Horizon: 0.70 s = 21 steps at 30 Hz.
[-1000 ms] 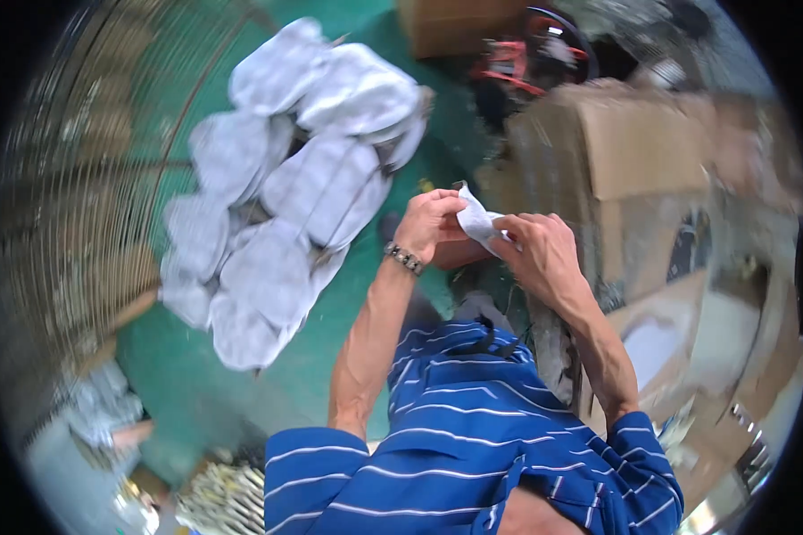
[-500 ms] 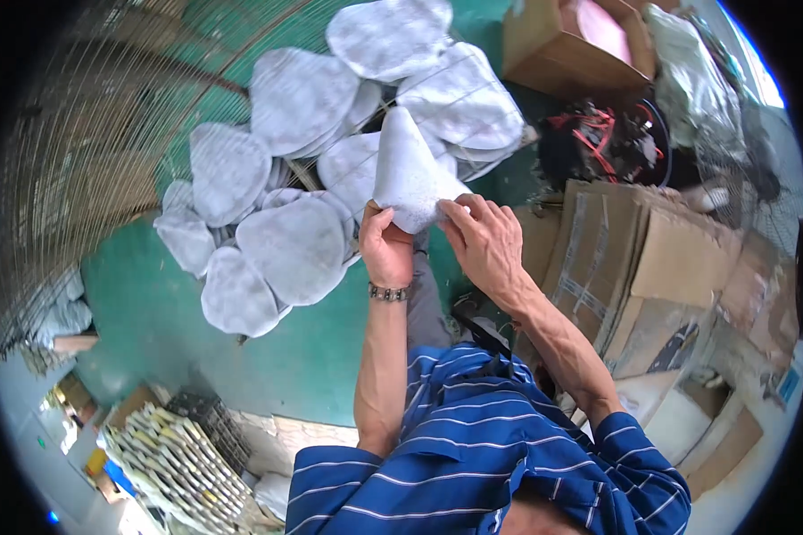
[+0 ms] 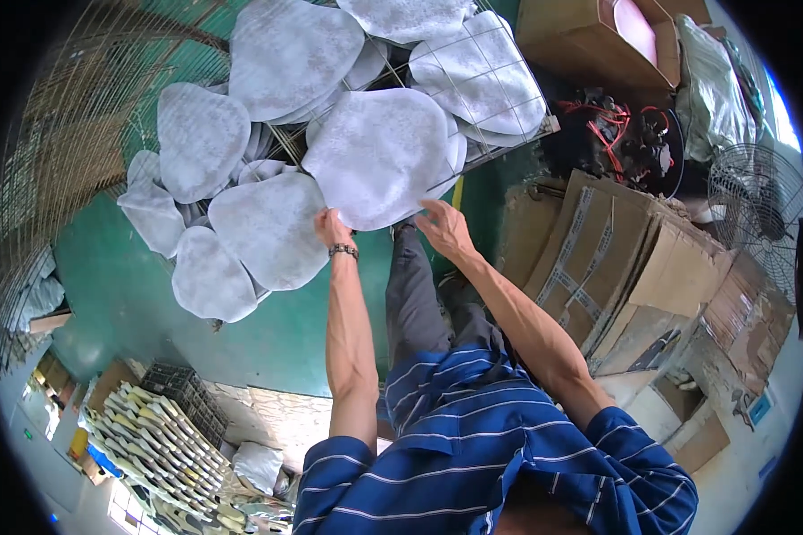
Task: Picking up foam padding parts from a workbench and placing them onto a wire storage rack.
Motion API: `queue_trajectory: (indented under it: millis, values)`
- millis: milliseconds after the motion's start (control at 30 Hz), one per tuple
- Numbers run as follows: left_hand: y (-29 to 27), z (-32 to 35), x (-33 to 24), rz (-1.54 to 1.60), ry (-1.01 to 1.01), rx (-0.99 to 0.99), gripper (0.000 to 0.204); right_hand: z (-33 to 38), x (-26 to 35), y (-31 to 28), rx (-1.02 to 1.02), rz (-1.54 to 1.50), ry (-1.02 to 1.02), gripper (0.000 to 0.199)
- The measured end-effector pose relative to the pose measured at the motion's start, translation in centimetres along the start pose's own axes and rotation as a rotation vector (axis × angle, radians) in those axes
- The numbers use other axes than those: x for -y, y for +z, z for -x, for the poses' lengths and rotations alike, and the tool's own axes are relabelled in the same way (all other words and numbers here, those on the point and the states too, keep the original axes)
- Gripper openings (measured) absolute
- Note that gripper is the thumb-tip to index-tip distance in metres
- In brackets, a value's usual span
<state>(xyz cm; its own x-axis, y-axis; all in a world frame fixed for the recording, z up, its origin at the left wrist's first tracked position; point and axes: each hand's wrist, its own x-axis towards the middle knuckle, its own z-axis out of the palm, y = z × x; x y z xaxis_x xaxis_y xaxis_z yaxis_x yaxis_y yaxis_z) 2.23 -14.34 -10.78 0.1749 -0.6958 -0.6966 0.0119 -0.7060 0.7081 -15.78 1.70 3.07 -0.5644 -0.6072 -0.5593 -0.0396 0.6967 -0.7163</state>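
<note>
A white rounded fabric cover (image 3: 379, 156) is spread wide in front of me. My left hand (image 3: 330, 227), with a bead bracelet on the wrist, grips its lower left edge. My right hand (image 3: 444, 229) holds its lower right edge. Both arms reach up from my blue striped shirt. Behind the cover lie several more white covers (image 3: 268, 227) on wire fan grilles (image 3: 486, 98) over the green floor.
Flattened cardboard boxes (image 3: 616, 259) are stacked at the right. A black fan motor with red wires (image 3: 620, 134) sits beyond them, and a fan with a wire guard (image 3: 758, 209) stands far right. An open carton (image 3: 598, 36) is at the top. Stacked pale parts (image 3: 152, 446) lie lower left.
The cover was a small folded piece between my hands, then half unfolded; now it is stretched out wide. My hands have moved apart and forward toward the pile.
</note>
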Motion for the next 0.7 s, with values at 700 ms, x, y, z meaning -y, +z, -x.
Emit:
queue_trajectory:
  millis: [700]
  values:
    - [-1.8, 0.3, -3.7, -1.293, 0.889, 0.226, 0.031, 15.2, -16.6, -6.1, -0.042, 0.082, 0.391, 0.043]
